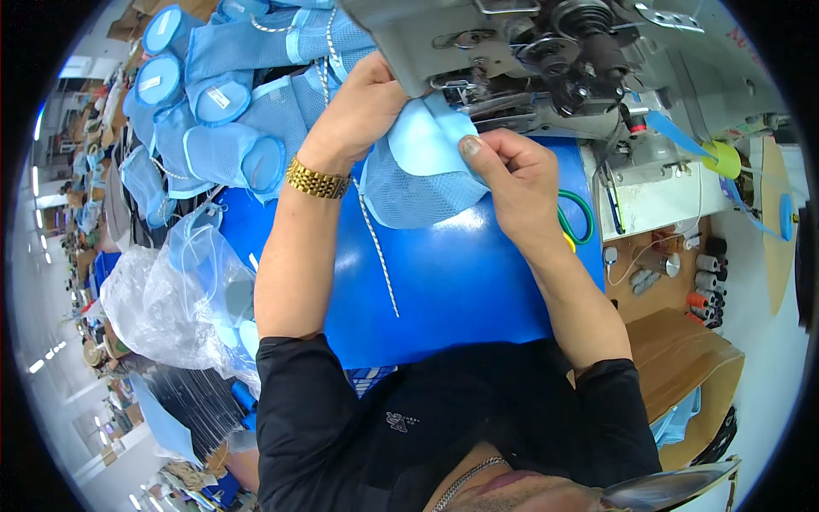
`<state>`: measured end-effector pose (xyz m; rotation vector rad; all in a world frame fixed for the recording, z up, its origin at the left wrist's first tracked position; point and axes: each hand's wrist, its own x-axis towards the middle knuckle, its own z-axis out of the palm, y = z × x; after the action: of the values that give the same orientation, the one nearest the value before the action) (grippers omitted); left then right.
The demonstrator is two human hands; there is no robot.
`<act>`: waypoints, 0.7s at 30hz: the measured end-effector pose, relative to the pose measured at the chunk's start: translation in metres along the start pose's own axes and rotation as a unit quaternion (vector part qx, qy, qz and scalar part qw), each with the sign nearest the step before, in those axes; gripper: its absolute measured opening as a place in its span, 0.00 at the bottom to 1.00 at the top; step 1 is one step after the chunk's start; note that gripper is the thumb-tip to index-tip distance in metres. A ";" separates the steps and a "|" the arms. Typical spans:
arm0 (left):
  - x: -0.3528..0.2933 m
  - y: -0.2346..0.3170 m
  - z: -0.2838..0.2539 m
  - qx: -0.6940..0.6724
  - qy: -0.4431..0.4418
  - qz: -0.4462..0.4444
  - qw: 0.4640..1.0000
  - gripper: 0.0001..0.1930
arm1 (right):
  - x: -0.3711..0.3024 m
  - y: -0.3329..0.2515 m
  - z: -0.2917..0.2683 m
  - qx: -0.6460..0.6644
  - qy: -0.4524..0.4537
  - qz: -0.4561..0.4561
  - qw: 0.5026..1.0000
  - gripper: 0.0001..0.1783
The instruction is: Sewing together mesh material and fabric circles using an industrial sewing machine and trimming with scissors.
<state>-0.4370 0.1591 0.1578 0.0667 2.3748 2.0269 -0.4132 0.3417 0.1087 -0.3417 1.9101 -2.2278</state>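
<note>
A light blue mesh pouch (418, 192) with a smooth fabric panel lies under the head of a sewing machine (512, 68). My right hand (516, 175) pinches its right edge, thumb on top and fingers curled beneath. At the pouch's upper left, my left hand (367, 107) is closed against the cloth; its fingertips are partly hidden by the machine head. A gold watch band circles my left wrist. From beside that wrist a black-and-white cord (375, 247) trails over the blue table (444, 290). The needle area is mostly hidden.
Several finished-looking blue mesh pouches (226, 98) are heaped at the far left. Below them lies a clear plastic bag (158, 299). Green-handled scissors (580, 218) rest right of my right wrist. Thread spools (708, 282) and a cardboard box (682, 358) stand at right.
</note>
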 end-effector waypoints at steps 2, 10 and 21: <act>0.001 0.000 -0.001 0.044 -0.003 0.003 0.999 0.11 | 0.000 0.001 0.002 0.011 0.010 -0.002 1.000 0.10; 0.006 -0.007 -0.005 0.131 0.006 0.017 0.991 0.11 | -0.002 0.002 0.006 0.009 0.017 -0.024 1.000 0.11; 0.009 -0.010 -0.011 0.191 0.001 0.043 0.981 0.10 | -0.005 0.007 0.015 0.091 0.030 -0.019 0.995 0.11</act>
<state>-0.4464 0.1467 0.1503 0.1756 2.7713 1.5676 -0.4041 0.3281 0.1032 -0.2869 1.7225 -2.4405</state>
